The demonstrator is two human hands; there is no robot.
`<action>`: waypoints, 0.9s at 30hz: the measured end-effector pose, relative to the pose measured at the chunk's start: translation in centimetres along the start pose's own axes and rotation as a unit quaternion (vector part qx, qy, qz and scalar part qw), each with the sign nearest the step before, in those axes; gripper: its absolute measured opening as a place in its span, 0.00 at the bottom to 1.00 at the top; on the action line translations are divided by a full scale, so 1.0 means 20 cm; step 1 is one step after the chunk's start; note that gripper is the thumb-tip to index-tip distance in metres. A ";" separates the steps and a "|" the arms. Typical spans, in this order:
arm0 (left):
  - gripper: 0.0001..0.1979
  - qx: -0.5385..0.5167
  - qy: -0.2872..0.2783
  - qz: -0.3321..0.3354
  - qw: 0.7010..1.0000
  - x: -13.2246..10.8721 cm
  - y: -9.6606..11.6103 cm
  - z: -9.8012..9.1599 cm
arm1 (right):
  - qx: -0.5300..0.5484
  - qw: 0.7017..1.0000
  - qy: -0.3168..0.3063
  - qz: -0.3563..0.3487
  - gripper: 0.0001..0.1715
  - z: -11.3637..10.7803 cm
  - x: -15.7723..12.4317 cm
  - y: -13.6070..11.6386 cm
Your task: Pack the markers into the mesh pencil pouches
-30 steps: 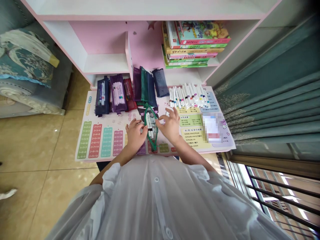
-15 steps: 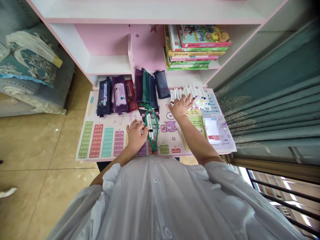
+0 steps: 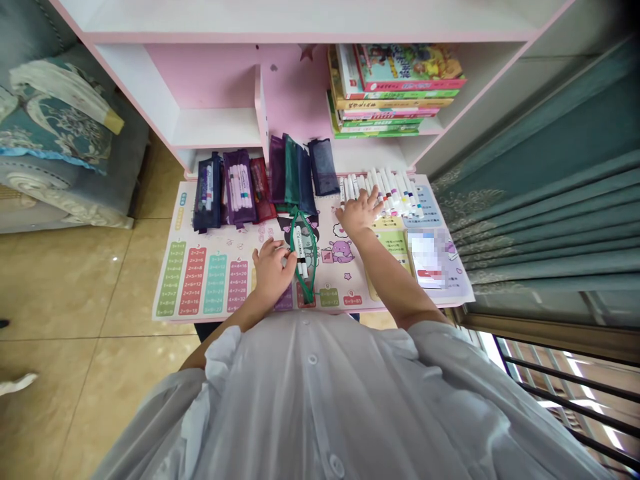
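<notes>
In front of my body a green mesh zip pouch (image 3: pixel 311 277) lies with its mouth spread, and white markers (image 3: pixel 301 253) with black bands show inside. My left hand (image 3: pixel 271 270) rests at the pouch's left side, fingers apart, the thumb at its edge. Over the near side of a row of white markers (image 3: pixel 395 190) with coloured bands, my right hand (image 3: pixel 361 213) lies with fingers spread. Whether a marker sits under its fingertips I cannot tell.
Filled pouches, navy (image 3: pixel 207 193), purple (image 3: pixel 240 187) and red (image 3: pixel 261 190), lie at the desk's back left. Flat pouches (image 3: pixel 305 170) lie beside them. Books (image 3: pixel 395 93) are stacked on the shelf. A phone-like device (image 3: pixel 427 260) lies at right on the printed desk mat (image 3: pixel 360 287).
My right hand has shifted very slightly at the markers, its fingers still spread. The left hand and the green pouch stay in place.
</notes>
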State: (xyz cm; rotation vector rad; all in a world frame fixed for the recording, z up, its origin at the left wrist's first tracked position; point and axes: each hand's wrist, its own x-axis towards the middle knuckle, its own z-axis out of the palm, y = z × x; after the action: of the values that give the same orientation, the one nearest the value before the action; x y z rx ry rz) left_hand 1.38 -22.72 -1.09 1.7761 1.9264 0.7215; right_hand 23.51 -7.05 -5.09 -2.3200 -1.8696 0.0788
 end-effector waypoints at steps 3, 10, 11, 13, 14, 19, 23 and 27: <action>0.10 0.004 0.002 0.000 1.000 0.00 0.00 0.00 | 0.017 1.000 0.006 -0.001 0.16 -0.02 -0.02 0.00; 0.10 0.010 -0.002 -0.003 1.000 0.00 0.01 0.00 | 0.097 0.991 0.091 -0.012 0.09 -0.12 -0.24 0.02; 0.10 0.010 -0.004 -0.004 1.000 0.00 0.01 0.00 | 0.115 0.989 0.096 -0.012 0.09 -0.14 -0.28 0.02; 0.10 0.009 -0.007 -0.005 1.000 0.00 0.02 -0.01 | 0.153 0.983 0.098 -0.014 0.09 -0.18 -0.37 0.01; 0.10 0.007 -0.009 -0.005 1.000 0.00 0.02 -0.01 | 0.171 0.980 0.098 -0.018 0.09 -0.19 -0.42 0.00; 0.09 0.000 -0.004 -0.007 1.000 0.00 0.03 -0.01 | 0.245 0.964 0.071 -0.073 0.09 -0.25 -0.61 -0.05; 0.11 0.003 -0.001 -0.006 1.000 0.00 0.03 -0.02 | 0.255 0.958 0.047 -0.121 0.09 -0.28 -0.74 -0.11; 0.10 0.003 0.005 0.002 1.000 0.00 0.02 -0.01 | 0.256 0.953 0.036 -0.156 0.11 -0.29 -0.84 -0.17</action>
State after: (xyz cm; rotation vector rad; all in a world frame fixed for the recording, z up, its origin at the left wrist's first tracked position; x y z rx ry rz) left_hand 1.56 -22.76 -0.58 1.7841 1.9336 0.7298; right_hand 17.46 -23.16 0.13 -1.6504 -1.8760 0.3825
